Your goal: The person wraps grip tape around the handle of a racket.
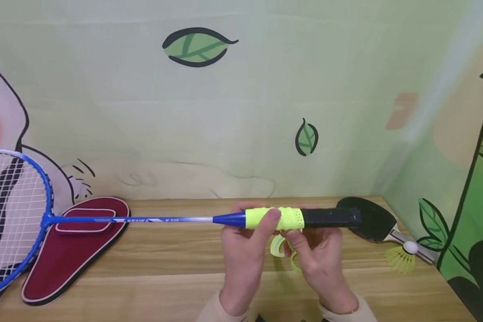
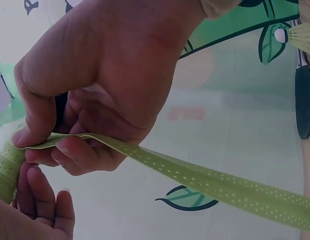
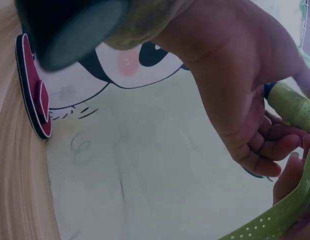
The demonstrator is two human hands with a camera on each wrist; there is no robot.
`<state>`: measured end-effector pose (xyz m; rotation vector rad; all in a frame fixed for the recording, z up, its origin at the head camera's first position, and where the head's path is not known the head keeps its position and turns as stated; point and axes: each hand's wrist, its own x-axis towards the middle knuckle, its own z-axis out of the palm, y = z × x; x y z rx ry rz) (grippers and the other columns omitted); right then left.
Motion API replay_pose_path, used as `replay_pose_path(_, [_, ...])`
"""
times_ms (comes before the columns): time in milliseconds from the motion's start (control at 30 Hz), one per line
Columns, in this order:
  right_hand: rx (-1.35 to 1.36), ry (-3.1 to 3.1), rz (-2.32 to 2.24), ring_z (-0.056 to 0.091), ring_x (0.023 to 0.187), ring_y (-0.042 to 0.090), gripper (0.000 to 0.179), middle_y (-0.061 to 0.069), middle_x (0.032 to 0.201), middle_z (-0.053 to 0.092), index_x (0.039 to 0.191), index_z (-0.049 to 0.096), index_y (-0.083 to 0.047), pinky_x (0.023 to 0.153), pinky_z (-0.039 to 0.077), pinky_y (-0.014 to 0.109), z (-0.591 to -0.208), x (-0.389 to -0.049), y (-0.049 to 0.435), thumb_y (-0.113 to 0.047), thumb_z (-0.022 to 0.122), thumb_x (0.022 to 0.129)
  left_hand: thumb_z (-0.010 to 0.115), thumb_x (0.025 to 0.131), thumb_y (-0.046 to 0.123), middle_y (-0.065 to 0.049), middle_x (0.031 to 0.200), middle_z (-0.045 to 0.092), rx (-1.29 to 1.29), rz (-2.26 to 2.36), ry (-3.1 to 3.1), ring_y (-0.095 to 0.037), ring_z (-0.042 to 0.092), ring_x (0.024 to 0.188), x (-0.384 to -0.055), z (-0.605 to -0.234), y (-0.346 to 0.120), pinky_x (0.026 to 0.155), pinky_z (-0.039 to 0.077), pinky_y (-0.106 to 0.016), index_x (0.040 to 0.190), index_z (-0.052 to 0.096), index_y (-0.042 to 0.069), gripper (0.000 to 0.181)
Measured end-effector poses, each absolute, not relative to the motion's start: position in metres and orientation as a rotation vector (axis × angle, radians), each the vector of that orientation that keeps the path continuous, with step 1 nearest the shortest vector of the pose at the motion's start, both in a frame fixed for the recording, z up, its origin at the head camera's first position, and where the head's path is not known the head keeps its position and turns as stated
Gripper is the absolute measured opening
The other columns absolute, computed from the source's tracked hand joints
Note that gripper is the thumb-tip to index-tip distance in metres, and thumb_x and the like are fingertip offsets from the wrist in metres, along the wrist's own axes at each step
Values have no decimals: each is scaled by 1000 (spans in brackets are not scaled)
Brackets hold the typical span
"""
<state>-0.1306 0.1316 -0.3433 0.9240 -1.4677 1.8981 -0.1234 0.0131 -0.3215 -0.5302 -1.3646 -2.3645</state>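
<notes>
A blue badminton racket (image 1: 145, 219) lies level across the head view, its strung head (image 1: 14, 223) at the left. Bright yellow perforated grip tape (image 1: 291, 218) covers the upper handle next to the blue cone; the black lower handle (image 1: 326, 218) is bare. My left hand (image 1: 241, 255) grips the wrapped part, thumb across the tape. Just right of it, my right hand (image 1: 324, 266) pinches the tape where it leaves the handle. In the left wrist view, the loose tape strip (image 2: 210, 182) trails away from the right hand. Some right fingers are hidden behind the handle.
A dark red racket cover (image 1: 80, 255) with white piping lies at the left of the wooden table (image 1: 177, 286). At the right are a black table tennis bat (image 1: 370, 223) and a yellow shuttlecock (image 1: 402, 257). A printed cloth wall (image 1: 241, 98) stands behind.
</notes>
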Motion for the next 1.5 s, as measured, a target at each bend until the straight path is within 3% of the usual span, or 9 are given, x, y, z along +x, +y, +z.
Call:
replay_pose_path(233, [833, -1508, 1918, 58, 56, 16, 19, 9, 81, 67, 106, 58, 11, 45, 51, 26, -343, -123, 130, 18, 55, 88, 64, 86, 4, -7, 96, 62, -671, -2347, -1408, -17, 60, 89, -119, -320, 12, 81, 53, -28, 118, 49, -8, 37])
replay_pose_path(367, [819, -1513, 1919, 57, 55, 16, 19, 7, 80, 67, 105, 58, 11, 44, 51, 27, -342, -120, 129, 17, 55, 88, 62, 84, 1, -6, 100, 61, -729, -2363, -1361, -17, 59, 92, -118, -321, 12, 83, 52, -27, 121, 46, -8, 41])
replay_pose_path(533, [792, -1548, 1927, 57, 56, 16, 15, 7, 79, 64, 104, 58, 8, 43, 50, 28, -340, -119, 129, 14, 55, 91, 55, 88, -9, -19, 128, 55, -933, -2414, -1189, -33, 52, 120, -122, -321, 12, 102, 46, -36, 128, 47, -4, 41])
replay_pose_path(600, [772, -1570, 1932, 56, 56, 15, 14, 7, 79, 63, 104, 57, 6, 42, 50, 28, -339, -119, 129, 12, 54, 92, 55, 91, -10, -20, 131, 55, -990, -2432, -1154, -37, 51, 124, -124, -322, 13, 105, 44, -38, 129, 47, 0, 40])
replay_pose_path(767, [786, -1567, 1941, 54, 53, 16, 13, 6, 79, 62, 105, 56, 5, 40, 48, 29, -338, -120, 130, 11, 55, 93, 61, 92, -4, -15, 119, 64, -974, -2371, -1186, -34, 61, 114, -127, -324, 13, 91, 54, -32, 123, 48, 1, 34])
replay_pose_path(900, [813, -1579, 1938, 53, 52, 17, 13, 5, 77, 61, 106, 56, 6, 39, 47, 30, -338, -121, 130, 9, 56, 93, 63, 91, -2, -23, 115, 64, -945, -2303, -1205, -34, 64, 107, -128, -323, 13, 86, 57, -32, 119, 46, -7, 33])
replay_pose_path(1100, [829, -1577, 1945, 52, 52, 17, 12, 5, 78, 62, 105, 57, 7, 39, 47, 30, -338, -123, 131, 6, 58, 94, 66, 90, 0, -35, 110, 60, -897, -2236, -1198, -39, 64, 105, -128, -323, 14, 88, 56, -42, 117, 45, -14, 37])
replay_pose_path(1333, [798, -1572, 1927, 55, 51, 15, 16, 4, 76, 63, 107, 58, 10, 40, 49, 28, -338, -123, 131, 8, 61, 91, 72, 86, 6, -21, 110, 67, -793, -2292, -1193, -35, 66, 103, -124, -322, 14, 91, 54, -45, 121, 51, -4, 42])
replay_pose_path(1500, [768, -1575, 1909, 57, 51, 15, 14, 4, 74, 64, 104, 60, 8, 41, 50, 27, -338, -122, 131, 9, 62, 90, 70, 88, 5, -28, 105, 65, -808, -2238, -1188, -38, 67, 99, -126, -323, 15, 87, 56, -46, 112, 48, -12, 37])
